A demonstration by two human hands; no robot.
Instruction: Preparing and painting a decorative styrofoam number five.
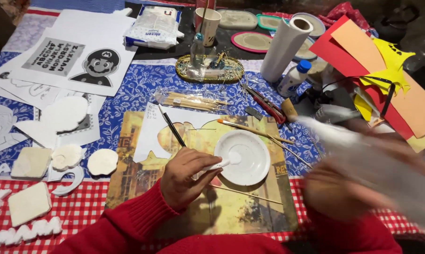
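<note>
— What is the table like from where you stand?

— Crowded. A blue floral cloth (142,84) covers the far part and a red checked cloth (81,207) the near edge. The room behind is dark; I can make out little of it.

— Any packages or printed sheets?

— Far left lies a white printed sheet (76,59) with a grey lettered block and a capped cartoon figure in grey. Beyond it sits a white plastic-wrapped pack (155,26), rectangular. A paper towel roll (286,47) stands right of centre, and just beside it a small white glue bottle (294,77) with a blue cap leans. Red, orange and yellow card sheets (372,70) fan out at far right. A clear bag of wooden sticks (191,100) lies in the middle.

— And the hands?

— The left hand (186,176), in a red sleeve, is closed around a white brush handle (219,163). Its long axis runs left to right, tip pointing right into a white paper plate (243,156) on a yellowish picture mat (193,207). The right hand (337,190) is a blur at the near right; it seems to hold something pale, but I cannot tell its grip.

— Anything near the left?

— White foam cut-outs (69,157) and squares, near left.
</note>
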